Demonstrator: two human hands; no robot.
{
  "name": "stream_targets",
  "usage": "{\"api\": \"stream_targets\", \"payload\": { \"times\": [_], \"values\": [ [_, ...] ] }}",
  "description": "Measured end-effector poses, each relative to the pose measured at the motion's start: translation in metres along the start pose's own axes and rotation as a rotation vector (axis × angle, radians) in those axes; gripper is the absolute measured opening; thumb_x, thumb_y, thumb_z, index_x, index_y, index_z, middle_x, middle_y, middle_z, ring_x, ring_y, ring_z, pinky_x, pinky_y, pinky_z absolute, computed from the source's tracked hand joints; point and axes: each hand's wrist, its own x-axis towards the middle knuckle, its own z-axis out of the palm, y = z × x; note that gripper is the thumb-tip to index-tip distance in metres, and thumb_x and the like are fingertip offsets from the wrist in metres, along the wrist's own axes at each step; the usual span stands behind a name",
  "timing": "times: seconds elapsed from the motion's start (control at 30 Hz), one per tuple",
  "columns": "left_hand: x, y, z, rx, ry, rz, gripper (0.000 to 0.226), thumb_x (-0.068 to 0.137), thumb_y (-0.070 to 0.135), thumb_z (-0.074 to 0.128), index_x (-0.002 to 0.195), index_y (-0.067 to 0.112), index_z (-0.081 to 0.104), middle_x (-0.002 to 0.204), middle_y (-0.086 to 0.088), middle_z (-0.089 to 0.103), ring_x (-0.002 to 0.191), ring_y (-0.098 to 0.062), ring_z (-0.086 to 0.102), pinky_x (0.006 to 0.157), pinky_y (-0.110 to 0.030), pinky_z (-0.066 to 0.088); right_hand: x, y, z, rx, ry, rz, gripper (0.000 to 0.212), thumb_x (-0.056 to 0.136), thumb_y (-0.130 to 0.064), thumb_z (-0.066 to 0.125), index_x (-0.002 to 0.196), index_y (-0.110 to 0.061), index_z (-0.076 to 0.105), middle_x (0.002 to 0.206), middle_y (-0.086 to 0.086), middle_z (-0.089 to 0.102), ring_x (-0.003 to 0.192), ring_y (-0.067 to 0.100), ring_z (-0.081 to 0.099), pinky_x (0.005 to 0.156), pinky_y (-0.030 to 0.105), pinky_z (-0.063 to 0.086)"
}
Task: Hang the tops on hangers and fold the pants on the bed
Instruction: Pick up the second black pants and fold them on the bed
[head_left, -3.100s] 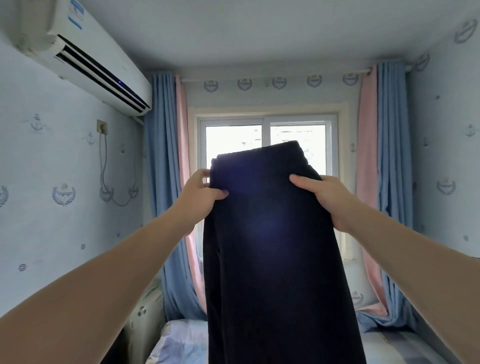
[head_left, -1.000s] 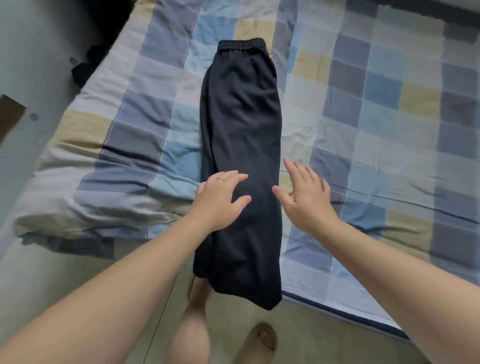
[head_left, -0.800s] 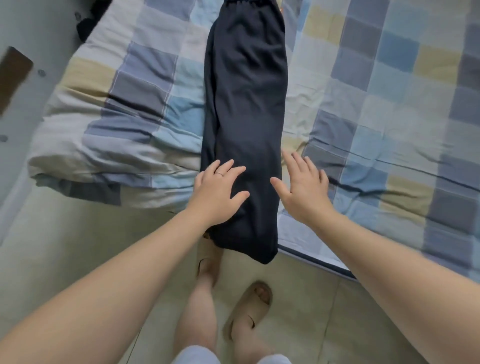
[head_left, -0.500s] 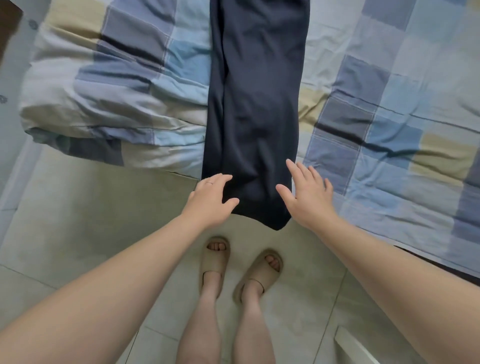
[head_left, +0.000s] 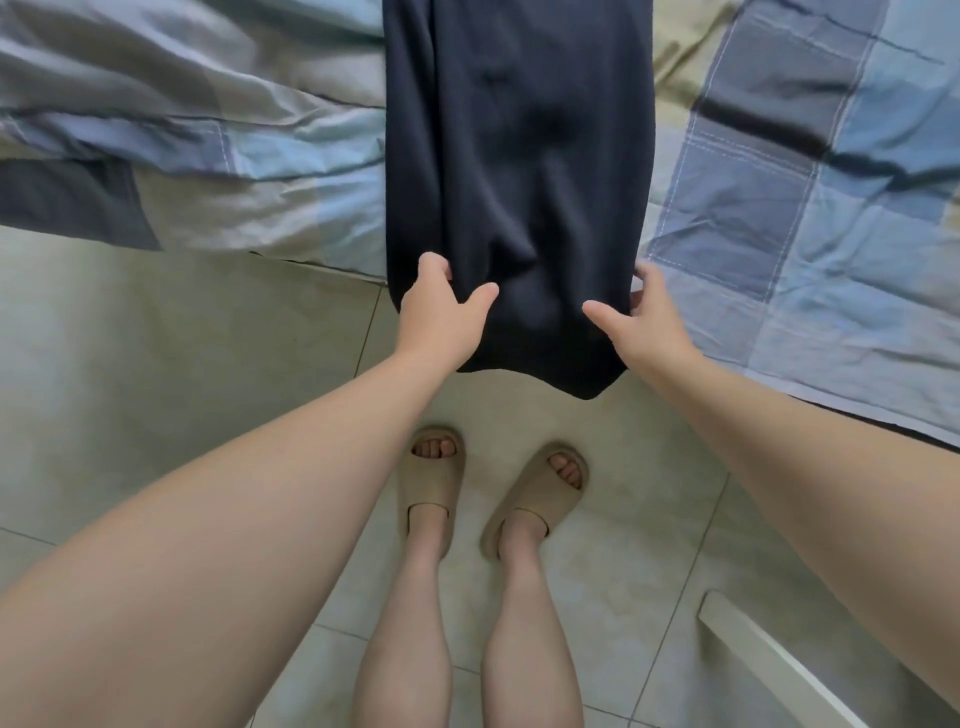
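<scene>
Dark navy pants (head_left: 519, 171) lie lengthwise on the checked bed cover (head_left: 810, 218), folded in half with one leg on the other. Their hem end hangs over the bed's near edge above the floor. My left hand (head_left: 441, 317) grips the left side of that hanging end, fingers tucked behind the cloth and thumb on top. My right hand (head_left: 636, 325) grips the right side the same way, its fingers behind the edge. The waistband is out of view at the top.
A bunched part of the bed cover (head_left: 182, 156) droops over the bed edge at the left. Pale floor tiles (head_left: 156, 364) lie below, with my feet in beige slippers (head_left: 491, 488). A white furniture edge (head_left: 769, 660) shows at the lower right.
The pants went from held up at the window to laid on the bed. My hands slid down the legs to the hem end and now grip it. The view tilted downward.
</scene>
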Motion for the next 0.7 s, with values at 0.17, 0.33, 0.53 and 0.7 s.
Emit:
{"api": "stream_targets", "payload": {
  "times": [0.17, 0.33, 0.53, 0.7],
  "values": [
    [-0.009, -0.002, -0.009, -0.043, 0.134, 0.096, 0.029, 0.106, 0.026, 0.037, 0.082, 0.014, 0.027, 0.07, 0.001, 0.037, 0.062, -0.017, 0.033, 0.056, -0.038, 0.023, -0.001, -0.006, 0.004, 0.078, 0.044, 0.083, 0.021, 0.093, -0.031, 0.066, 0.108, -0.017, 0.063, 0.094, -0.006, 0.068, 0.086, 0.015, 0.066, 0.067, 0.027, 0.048],
    [-0.026, -0.021, -0.033, -0.168, 0.324, 0.118, 0.025, 0.107, 0.025, 0.036, 0.086, 0.012, 0.031, 0.064, 0.002, 0.037, 0.054, -0.008, 0.037, 0.047, -0.019, 0.028, -0.021, -0.012, 0.005, 0.082, -0.042, 0.017, 0.024, 0.094, -0.027, 0.065, 0.115, -0.016, 0.065, 0.103, -0.005, 0.072, 0.093, 0.012, 0.068, 0.077, 0.03, 0.051],
    [-0.005, -0.035, -0.037, 0.018, 0.331, 0.008, 0.021, 0.108, 0.026, 0.036, 0.093, 0.011, 0.038, 0.084, -0.005, 0.049, 0.07, -0.028, 0.04, 0.062, -0.033, 0.02, -0.015, -0.009, 0.019, -0.035, -0.091, -0.07, 0.005, 0.094, -0.015, 0.062, 0.091, -0.019, 0.062, 0.086, -0.007, 0.067, 0.076, 0.007, 0.062, 0.066, 0.021, 0.048],
    [0.01, -0.037, -0.03, -0.176, 0.171, -0.001, 0.029, 0.095, 0.038, 0.06, 0.102, 0.019, 0.04, 0.099, 0.004, 0.058, 0.085, -0.015, 0.057, 0.065, -0.028, 0.037, 0.001, -0.018, 0.027, 0.148, -0.008, 0.073, 0.041, 0.082, -0.027, 0.078, 0.107, -0.021, 0.045, 0.102, -0.005, 0.062, 0.078, 0.008, 0.068, 0.059, 0.024, 0.053]
  ]
}}
